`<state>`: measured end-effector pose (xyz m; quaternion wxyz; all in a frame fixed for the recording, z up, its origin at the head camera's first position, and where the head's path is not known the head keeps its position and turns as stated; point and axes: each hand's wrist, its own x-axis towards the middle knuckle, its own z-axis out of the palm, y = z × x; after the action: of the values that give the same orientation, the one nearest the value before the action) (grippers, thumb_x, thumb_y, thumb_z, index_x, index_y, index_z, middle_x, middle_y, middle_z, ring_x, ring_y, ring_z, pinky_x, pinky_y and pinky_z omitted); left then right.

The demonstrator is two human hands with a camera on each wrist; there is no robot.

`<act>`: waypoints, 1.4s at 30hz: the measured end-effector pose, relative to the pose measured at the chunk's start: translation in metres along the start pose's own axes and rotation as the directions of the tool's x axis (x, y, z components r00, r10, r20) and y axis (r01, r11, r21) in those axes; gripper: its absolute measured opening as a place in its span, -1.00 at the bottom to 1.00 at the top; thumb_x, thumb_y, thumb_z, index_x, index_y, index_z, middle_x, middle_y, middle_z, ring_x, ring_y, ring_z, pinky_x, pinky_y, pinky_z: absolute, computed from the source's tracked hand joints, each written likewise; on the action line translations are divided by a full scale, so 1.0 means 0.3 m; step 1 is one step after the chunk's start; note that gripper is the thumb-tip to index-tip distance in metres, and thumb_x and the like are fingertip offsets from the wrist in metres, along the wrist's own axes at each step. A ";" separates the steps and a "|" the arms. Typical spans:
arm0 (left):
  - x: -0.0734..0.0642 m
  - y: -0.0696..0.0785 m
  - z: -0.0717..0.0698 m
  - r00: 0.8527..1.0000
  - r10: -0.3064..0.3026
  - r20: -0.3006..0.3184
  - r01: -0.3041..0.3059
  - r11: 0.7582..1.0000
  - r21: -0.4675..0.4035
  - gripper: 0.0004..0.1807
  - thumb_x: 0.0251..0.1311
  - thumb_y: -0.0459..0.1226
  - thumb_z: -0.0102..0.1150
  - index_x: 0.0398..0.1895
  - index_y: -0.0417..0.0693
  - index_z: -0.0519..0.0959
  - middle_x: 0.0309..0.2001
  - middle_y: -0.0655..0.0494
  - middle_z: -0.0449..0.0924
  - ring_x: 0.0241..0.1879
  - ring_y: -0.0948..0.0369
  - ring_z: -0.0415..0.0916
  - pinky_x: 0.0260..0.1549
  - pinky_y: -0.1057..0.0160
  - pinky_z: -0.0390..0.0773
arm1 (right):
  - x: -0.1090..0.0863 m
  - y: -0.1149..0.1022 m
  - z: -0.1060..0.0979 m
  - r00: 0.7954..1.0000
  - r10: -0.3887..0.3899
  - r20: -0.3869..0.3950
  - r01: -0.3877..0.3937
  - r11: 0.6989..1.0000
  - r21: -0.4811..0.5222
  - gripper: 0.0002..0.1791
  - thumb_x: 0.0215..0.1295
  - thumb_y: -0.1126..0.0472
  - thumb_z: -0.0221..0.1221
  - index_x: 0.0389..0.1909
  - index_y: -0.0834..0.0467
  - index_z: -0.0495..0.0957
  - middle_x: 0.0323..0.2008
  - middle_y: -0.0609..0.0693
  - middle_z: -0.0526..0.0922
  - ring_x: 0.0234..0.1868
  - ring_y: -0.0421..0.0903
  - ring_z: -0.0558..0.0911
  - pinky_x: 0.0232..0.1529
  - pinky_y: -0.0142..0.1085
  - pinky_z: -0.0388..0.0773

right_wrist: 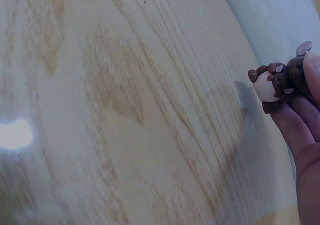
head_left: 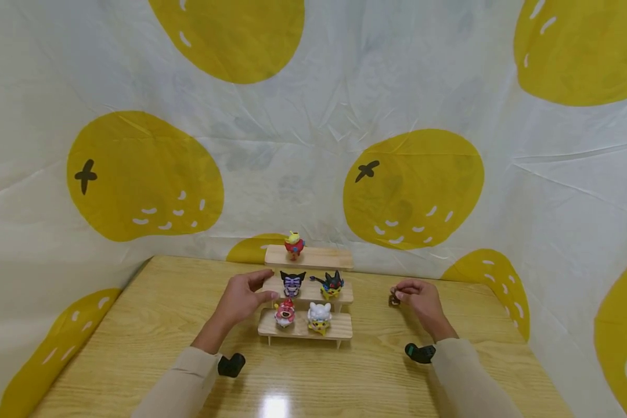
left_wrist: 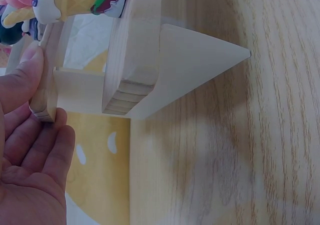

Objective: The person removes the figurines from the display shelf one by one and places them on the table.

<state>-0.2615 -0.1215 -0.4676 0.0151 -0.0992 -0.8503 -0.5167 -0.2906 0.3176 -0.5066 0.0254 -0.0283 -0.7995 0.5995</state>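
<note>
- Wooden stand (head_left: 343,326): the left hand (head_left: 242,297) pinches its middle tier (head_left: 310,295) by the left end.
- Five figurines (head_left: 320,317) stand on it, one on top.
- Right hand (head_left: 420,303) pinches a brown figurine (right_wrist: 267,87), well right of the stand; placing seems in hand, likely calling for a leftward lift.

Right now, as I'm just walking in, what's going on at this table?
A person is busy with a wooden stand of small figures. The left hand grips the left end of its middle tier, thumb on top and fingers below. The right hand holds a brown figure off to the right of the stand. A red figure is on the top tier, purple and black ones on the middle, pink and white ones on the bottom.
</note>
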 end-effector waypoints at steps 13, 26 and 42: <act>0.003 -0.002 -0.001 1.000 0.000 0.001 0.000 1.000 0.005 -0.38 0.29 -0.29 0.42 0.41 -0.20 0.52 0.36 -0.10 0.59 0.38 -0.09 0.54 0.36 -0.05 0.55 | 0.006 0.019 -0.002 1.000 0.005 -0.024 -0.006 0.999 -0.045 -0.71 0.43 0.43 0.23 0.09 0.49 0.58 0.00 0.26 0.79 -0.18 -0.37 0.76 -0.13 -0.51 0.70; 0.005 -0.007 -0.001 1.000 -0.004 0.001 0.004 1.000 0.010 -0.36 0.28 -0.25 0.44 0.41 -0.18 0.53 0.37 -0.08 0.59 0.37 -0.09 0.55 0.36 -0.05 0.56 | 0.011 0.023 -0.002 0.999 0.020 -0.032 -0.021 0.999 -0.032 -0.72 0.43 0.45 0.22 0.09 0.49 0.59 -0.03 0.20 0.81 -0.18 -0.37 0.77 -0.13 -0.52 0.71; 0.007 -0.005 -0.004 1.000 -0.006 0.009 0.006 1.000 0.005 -0.37 0.28 -0.24 0.44 0.41 -0.13 0.54 0.37 -0.06 0.59 0.38 -0.08 0.54 0.35 -0.05 0.56 | 0.009 0.025 -0.004 0.999 0.032 -0.035 -0.034 0.998 -0.054 -0.72 0.44 0.44 0.21 0.10 0.48 0.58 -0.02 0.20 0.81 -0.18 -0.37 0.76 -0.13 -0.51 0.69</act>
<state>-0.2638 -0.1230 -0.4682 0.0099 -0.0992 -0.8517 -0.5144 -0.2933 0.3210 -0.5133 0.0285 -0.0523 -0.8146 0.5770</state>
